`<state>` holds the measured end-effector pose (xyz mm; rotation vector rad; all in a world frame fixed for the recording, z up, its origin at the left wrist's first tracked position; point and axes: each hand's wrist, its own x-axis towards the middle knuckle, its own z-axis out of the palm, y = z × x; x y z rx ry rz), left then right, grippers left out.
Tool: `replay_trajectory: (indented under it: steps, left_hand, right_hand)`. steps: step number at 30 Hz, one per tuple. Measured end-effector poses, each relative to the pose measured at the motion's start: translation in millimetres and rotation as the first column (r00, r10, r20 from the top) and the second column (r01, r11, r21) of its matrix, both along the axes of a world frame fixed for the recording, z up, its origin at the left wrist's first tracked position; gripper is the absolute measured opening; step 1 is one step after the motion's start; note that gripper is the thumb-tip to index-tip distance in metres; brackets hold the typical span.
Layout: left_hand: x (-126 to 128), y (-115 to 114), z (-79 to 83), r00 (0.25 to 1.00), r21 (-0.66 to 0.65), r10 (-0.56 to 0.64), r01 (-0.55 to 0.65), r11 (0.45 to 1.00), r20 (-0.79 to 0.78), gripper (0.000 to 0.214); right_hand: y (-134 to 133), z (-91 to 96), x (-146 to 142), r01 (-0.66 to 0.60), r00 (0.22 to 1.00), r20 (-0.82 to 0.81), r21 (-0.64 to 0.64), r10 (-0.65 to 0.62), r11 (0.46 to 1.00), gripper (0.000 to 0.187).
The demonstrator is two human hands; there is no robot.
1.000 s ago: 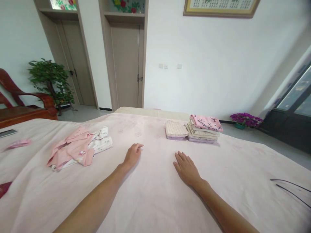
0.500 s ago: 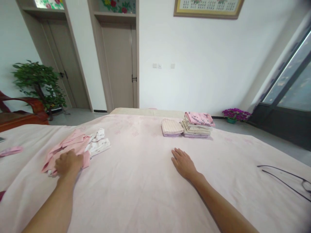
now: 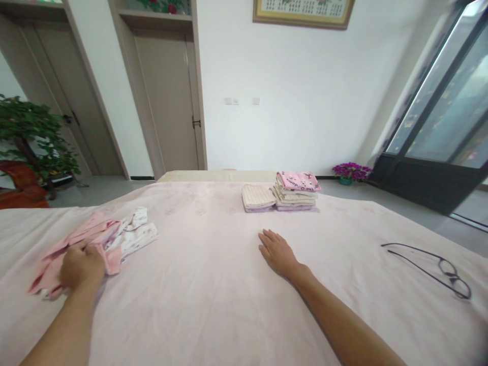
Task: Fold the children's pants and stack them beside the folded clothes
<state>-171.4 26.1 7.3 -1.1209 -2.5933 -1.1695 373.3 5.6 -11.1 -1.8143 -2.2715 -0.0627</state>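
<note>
My left hand (image 3: 82, 264) is closed on a crumpled pink garment (image 3: 87, 231) at the left of the bed-like surface. Its fingertips are partly hidden in the cloth. Against the pink garment's right side lies a white printed piece of clothing (image 3: 135, 233). My right hand (image 3: 278, 251) rests flat on the pale pink sheet (image 3: 198, 295), fingers stretched out and holding nothing. Just beyond it sit a folded striped cloth (image 3: 258, 197) and a taller stack of folded clothes (image 3: 295, 198), topped by a pink printed one (image 3: 299, 181).
Black-framed eyeglasses (image 3: 446, 272) lie on the sheet at the right. Beyond the far edge are purple flowers (image 3: 351, 172) in a pot, a closed door (image 3: 168, 101) and a white wall. A leafy plant (image 3: 32, 132) and a wooden chair (image 3: 19, 185) stand at the left.
The view has turned to the right, so things sit further left in it. My left hand's fingers have gathered up the pink garment a little. My right hand has stayed flat on the sheet.
</note>
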Motion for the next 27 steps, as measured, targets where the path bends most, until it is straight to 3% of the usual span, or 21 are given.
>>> replay_trajectory:
  steps: [4, 6, 8, 11, 14, 16, 17, 18, 19, 20, 22, 25, 27]
  left_hand:
    - [43.6, 5.3, 15.1, 0.997, 0.166, -0.066, 0.059, 0.984, 0.037, 0.031]
    - [76.7, 5.0, 22.9, 0.972, 0.266, -0.230, 0.209, 0.941, 0.052, 0.028]
    - [116.7, -0.2, 29.1, 0.890, 0.361, -0.452, 0.406, 0.840, 0.051, 0.026]
    - [180.7, -20.2, 33.8, 0.658, 0.424, -0.751, 0.665, 0.615, 0.058, 0.023]
    - [231.6, -51.3, 33.7, 0.251, 0.380, -0.964, 0.886, 0.267, 0.090, 0.017]
    - [250.3, -70.4, 32.5, -0.040, 0.316, -0.991, 0.949, 0.003, 0.127, 0.017]
    - [254.7, -77.2, 31.6, -0.139, 0.277, -0.981, 0.956, -0.096, 0.138, 0.018]
    - [256.0, -81.4, 30.3, -0.194, 0.232, -0.971, 0.960, -0.159, 0.138, 0.019]
    - [254.8, -82.9, 28.7, -0.202, 0.188, -0.972, 0.966, -0.177, 0.123, 0.020]
    - [251.4, -81.5, 26.8, -0.167, 0.147, -0.982, 0.977, -0.154, 0.087, 0.021]
    - [240.0, -71.8, 22.4, -0.001, 0.079, -0.999, 0.997, -0.005, -0.047, 0.023]
    - [216.6, -48.8, 17.1, 0.311, 0.003, -0.897, 0.945, 0.326, -0.314, 0.025]
    - [199.3, -35.2, 15.6, 0.460, -0.076, -0.764, 0.834, 0.547, -0.452, 0.028]
  right_hand:
    - [-0.9, 1.5, 0.3, -0.006, 1.000, -0.006, 0.005, 0.006, 1.000, 0.050]
    - [-0.8, 2.4, 0.4, -0.013, 1.000, -0.012, 0.008, 0.013, 1.000, 0.050]
    - [0.0, 3.0, 1.0, -0.012, 1.000, -0.026, 0.004, 0.012, 1.000, 0.050]
    - [2.7, 2.8, 4.0, -0.015, 0.998, -0.069, -0.006, 0.015, 1.000, 0.049]
    - [5.8, 0.9, 8.9, -0.034, 0.991, -0.127, 0.000, 0.034, 0.999, 0.046]
    - [7.4, -0.8, 11.7, -0.048, 0.987, -0.150, 0.015, 0.049, 0.999, 0.045]
    - [7.8, -1.6, 12.5, -0.055, 0.987, -0.151, 0.023, 0.058, 0.998, 0.045]
    - [8.1, -2.2, 13.0, -0.061, 0.987, -0.146, 0.031, 0.065, 0.998, 0.044]
    - [8.2, -2.6, 13.1, -0.066, 0.988, -0.138, 0.037, 0.070, 0.997, 0.044]
    - [8.1, -2.8, 12.8, -0.070, 0.989, -0.129, 0.041, 0.074, 0.997, 0.044]
    - [7.5, -2.7, 11.7, -0.071, 0.991, -0.113, 0.047, 0.076, 0.996, 0.044]
    - [6.6, -2.0, 10.3, -0.060, 0.994, -0.090, 0.053, 0.065, 0.997, 0.044]
    - [6.2, -2.0, 10.0, -0.057, 0.995, -0.081, 0.053, 0.061, 0.997, 0.044]
